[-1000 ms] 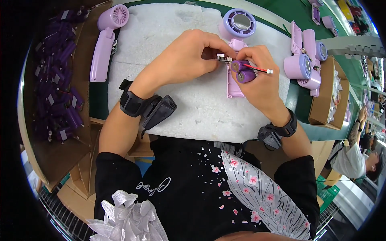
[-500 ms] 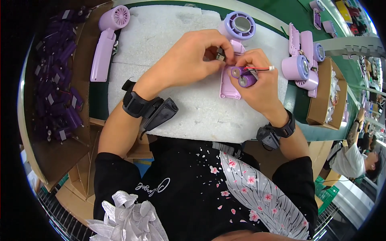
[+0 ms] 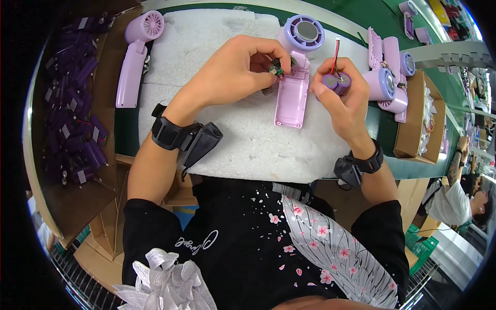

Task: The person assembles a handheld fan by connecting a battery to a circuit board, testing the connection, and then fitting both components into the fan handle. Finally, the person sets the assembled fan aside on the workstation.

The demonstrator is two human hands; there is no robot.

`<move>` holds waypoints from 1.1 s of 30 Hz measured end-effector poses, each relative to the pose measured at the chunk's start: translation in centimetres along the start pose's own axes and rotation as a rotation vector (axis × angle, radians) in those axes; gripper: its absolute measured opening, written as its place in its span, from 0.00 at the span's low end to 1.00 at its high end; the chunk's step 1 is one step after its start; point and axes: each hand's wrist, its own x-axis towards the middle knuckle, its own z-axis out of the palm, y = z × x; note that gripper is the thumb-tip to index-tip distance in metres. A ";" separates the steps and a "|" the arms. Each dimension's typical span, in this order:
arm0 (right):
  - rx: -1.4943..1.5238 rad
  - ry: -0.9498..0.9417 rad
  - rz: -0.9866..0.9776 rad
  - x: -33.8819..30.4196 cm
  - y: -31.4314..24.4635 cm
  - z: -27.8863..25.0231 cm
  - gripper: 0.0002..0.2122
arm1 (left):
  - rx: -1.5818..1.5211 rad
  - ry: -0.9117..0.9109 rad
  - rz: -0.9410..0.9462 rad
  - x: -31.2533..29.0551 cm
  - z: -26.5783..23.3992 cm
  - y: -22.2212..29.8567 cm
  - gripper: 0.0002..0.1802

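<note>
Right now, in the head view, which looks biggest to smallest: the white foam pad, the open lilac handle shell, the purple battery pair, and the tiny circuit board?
1. White foam pad
2. Open lilac handle shell
3. Purple battery pair, in the right hand
4. Tiny circuit board, pinched by the left hand; partly hidden by fingers, but clearly smallest.

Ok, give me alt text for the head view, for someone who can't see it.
Over a white foam pad, the left hand pinches a small circuit board at the top of an open lilac fan handle shell, while the right hand holds a purple two-cell battery pack. More lilac fan parts lie to the right.
</note>
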 end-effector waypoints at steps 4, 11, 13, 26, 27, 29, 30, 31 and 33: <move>-0.228 -0.167 0.024 0.2 -0.4 -0.9 0.05 | -0.017 -0.003 0.006 0.1 -0.1 -0.1 0.09; -0.574 -0.162 -0.447 0.6 -0.3 -0.3 0.05 | -0.036 -0.028 0.001 0.2 0.0 0.3 0.07; -0.641 -0.143 -0.462 0.7 -0.2 0.0 0.05 | -0.087 -0.008 -0.019 0.2 0.1 0.2 0.09; -0.612 -0.113 -0.326 0.7 0.1 0.8 0.07 | -0.183 0.016 -0.019 0.1 -0.1 -0.1 0.11; -0.598 -0.110 -0.320 0.7 0.1 0.8 0.07 | -0.185 0.018 -0.019 0.1 -0.2 -0.1 0.11; -0.574 -0.107 -0.300 0.7 0.2 0.9 0.07 | -0.160 -0.014 -0.009 0.1 -0.3 0.0 0.11; -0.549 -0.100 -0.281 0.6 0.2 0.9 0.07 | -0.148 -0.030 -0.005 0.1 -0.3 0.0 0.11; -0.523 -0.093 -0.261 0.6 0.2 1.0 0.07 | -0.149 -0.028 -0.005 0.1 -0.3 -0.1 0.11; -0.535 -0.097 -0.240 0.6 -0.1 1.1 0.07 | -0.141 -0.031 0.003 0.2 -0.2 -0.2 0.11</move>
